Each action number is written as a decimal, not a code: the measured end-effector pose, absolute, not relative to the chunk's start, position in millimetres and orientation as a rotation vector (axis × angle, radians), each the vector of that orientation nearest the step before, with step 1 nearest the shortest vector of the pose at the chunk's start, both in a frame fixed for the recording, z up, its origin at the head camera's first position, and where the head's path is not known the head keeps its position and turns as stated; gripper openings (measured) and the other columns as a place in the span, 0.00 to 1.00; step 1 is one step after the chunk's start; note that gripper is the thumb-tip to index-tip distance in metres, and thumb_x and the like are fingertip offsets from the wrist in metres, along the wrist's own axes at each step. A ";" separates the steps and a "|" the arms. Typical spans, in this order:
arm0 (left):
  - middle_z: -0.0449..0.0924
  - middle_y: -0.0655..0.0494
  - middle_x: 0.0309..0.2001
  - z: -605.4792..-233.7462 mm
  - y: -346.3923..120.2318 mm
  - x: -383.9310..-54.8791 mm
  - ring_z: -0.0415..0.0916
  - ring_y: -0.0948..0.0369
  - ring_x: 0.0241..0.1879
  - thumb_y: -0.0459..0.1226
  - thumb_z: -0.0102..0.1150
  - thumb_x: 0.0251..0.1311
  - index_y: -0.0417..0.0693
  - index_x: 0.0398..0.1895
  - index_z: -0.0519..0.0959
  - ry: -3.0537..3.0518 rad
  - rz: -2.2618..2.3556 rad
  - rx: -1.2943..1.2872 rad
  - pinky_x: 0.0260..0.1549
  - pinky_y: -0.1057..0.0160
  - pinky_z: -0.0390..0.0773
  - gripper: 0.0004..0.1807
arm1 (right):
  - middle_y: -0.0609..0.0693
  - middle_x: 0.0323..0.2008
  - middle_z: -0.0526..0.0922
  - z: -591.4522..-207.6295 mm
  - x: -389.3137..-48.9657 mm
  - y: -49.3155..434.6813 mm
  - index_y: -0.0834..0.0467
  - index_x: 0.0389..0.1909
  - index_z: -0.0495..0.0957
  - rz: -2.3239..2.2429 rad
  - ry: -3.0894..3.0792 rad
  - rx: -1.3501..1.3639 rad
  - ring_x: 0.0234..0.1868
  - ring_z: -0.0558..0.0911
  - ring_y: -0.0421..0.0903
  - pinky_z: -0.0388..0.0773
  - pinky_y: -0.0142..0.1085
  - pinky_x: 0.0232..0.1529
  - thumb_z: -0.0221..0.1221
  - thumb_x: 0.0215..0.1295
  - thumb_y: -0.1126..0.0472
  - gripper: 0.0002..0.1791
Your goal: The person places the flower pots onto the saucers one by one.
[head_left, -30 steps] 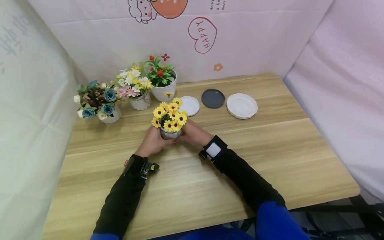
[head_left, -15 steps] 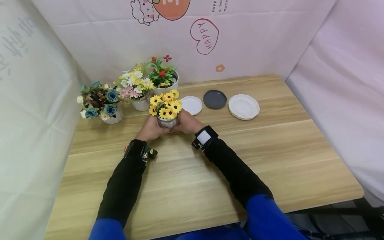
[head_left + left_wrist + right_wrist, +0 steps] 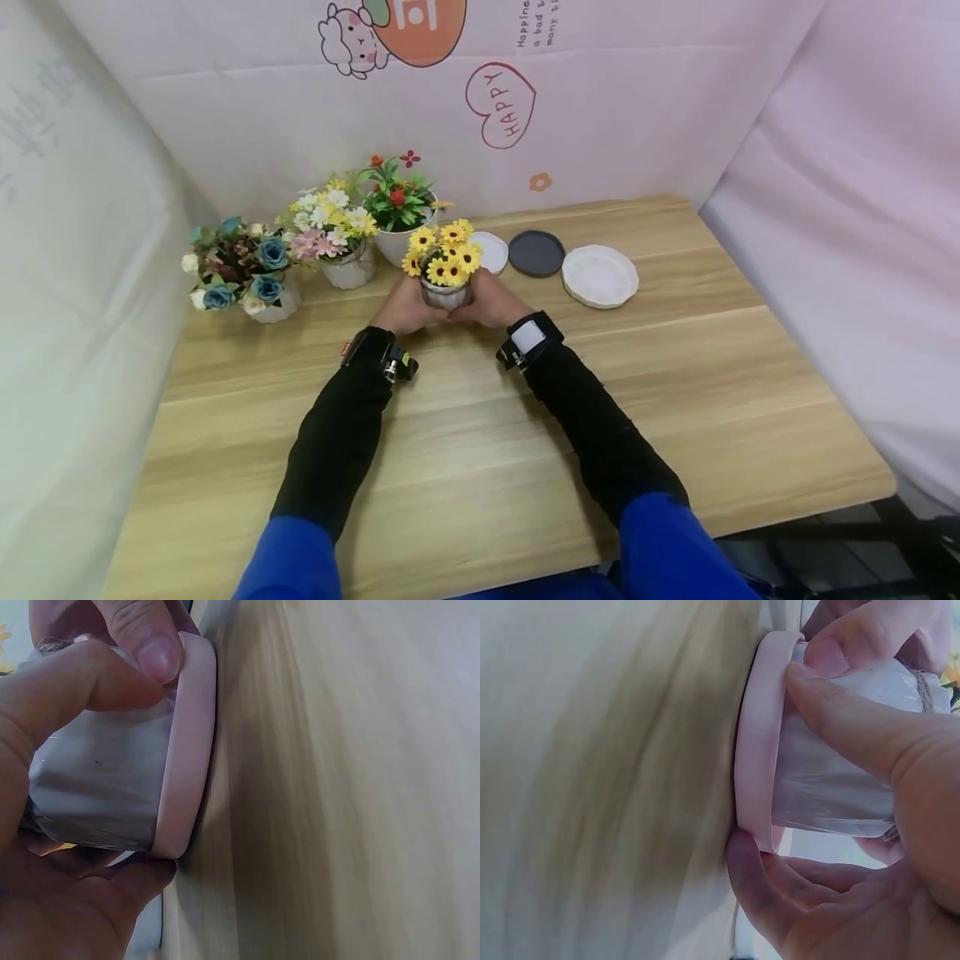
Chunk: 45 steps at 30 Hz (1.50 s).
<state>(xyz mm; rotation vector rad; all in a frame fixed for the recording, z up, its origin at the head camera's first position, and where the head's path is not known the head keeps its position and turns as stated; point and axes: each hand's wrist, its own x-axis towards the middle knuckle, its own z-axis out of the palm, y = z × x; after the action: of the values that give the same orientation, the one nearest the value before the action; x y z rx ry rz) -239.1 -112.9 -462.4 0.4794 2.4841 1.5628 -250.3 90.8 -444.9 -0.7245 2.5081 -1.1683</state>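
Note:
In the head view, a small potted plant of yellow flowers with dark centres (image 3: 446, 254) stands upright between my two hands. Its whitish-grey pot (image 3: 105, 776) sits in a shallow pink saucer (image 3: 187, 750), seen in both wrist views. From the left, my left hand (image 3: 411, 307) grips the pot, thumb across its side and fingers reaching the saucer's rim. My right hand (image 3: 491, 300) holds the other side the same way, a fingertip at the saucer's edge. Both thumbs meet at the front, and the saucer is close over the wooden table (image 3: 465, 433).
Behind and left stand pots with red flowers (image 3: 397, 198), white, yellow and pink flowers (image 3: 333, 221), and blue roses (image 3: 270, 254). A white round dish (image 3: 491, 252), partly hidden by the yellow flowers, a dark grey dish (image 3: 536, 253) and a scalloped white dish (image 3: 600, 276) line the back.
Both hands, still gripping the pot and saucer, first went left and away from the body, then right towards the white round dish. The yellow flowers now overlap that dish more.

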 end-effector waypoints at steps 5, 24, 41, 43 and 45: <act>0.73 0.43 0.73 -463.9 -100.2 -248.8 0.68 0.47 0.76 0.21 0.75 0.48 0.42 0.78 0.65 2.479 1.545 0.449 0.81 0.52 0.62 0.50 | 0.63 0.68 0.78 -445.6 -259.0 100.7 0.67 0.71 0.71 -1.120 2.556 -0.675 0.72 0.76 0.55 0.67 0.43 0.80 0.78 0.55 0.67 0.42; 0.68 0.45 0.77 -466.4 -77.7 -286.6 0.63 0.48 0.78 0.29 0.78 0.51 0.47 0.81 0.60 2.556 1.390 0.337 0.82 0.51 0.61 0.53 | 0.64 0.75 0.71 -445.9 -290.2 113.9 0.64 0.79 0.60 -0.951 2.634 -0.452 0.79 0.68 0.58 0.61 0.46 0.84 0.78 0.57 0.62 0.52; 0.54 0.40 0.83 -451.1 -86.3 -270.9 0.53 0.46 0.83 0.33 0.69 0.65 0.47 0.86 0.44 2.562 1.572 0.362 0.83 0.48 0.58 0.54 | 0.65 0.81 0.58 -438.9 -298.0 139.6 0.63 0.83 0.52 -0.645 2.792 -0.356 0.83 0.57 0.62 0.57 0.51 0.85 0.69 0.69 0.53 0.50; 0.55 0.38 0.82 -444.5 -87.9 -263.1 0.54 0.45 0.83 0.34 0.66 0.69 0.45 0.85 0.45 2.588 1.548 0.306 0.82 0.47 0.60 0.50 | 0.65 0.82 0.56 -437.6 -296.6 144.7 0.63 0.83 0.52 -0.594 2.824 -0.294 0.83 0.56 0.65 0.58 0.54 0.84 0.66 0.72 0.55 0.47; 0.59 0.36 0.80 -440.4 -89.5 -255.5 0.58 0.43 0.81 0.35 0.65 0.70 0.43 0.83 0.51 2.627 1.534 0.252 0.80 0.47 0.64 0.45 | 0.65 0.82 0.56 -439.4 -296.2 150.0 0.62 0.82 0.55 -0.565 2.860 -0.260 0.82 0.57 0.66 0.61 0.55 0.83 0.65 0.73 0.56 0.44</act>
<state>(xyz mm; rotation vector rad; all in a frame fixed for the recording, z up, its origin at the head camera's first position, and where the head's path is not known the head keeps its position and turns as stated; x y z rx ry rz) -255.5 -89.5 -440.4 0.2524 2.6267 1.5340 -296.2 150.0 -439.4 -0.2597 2.8602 -0.5652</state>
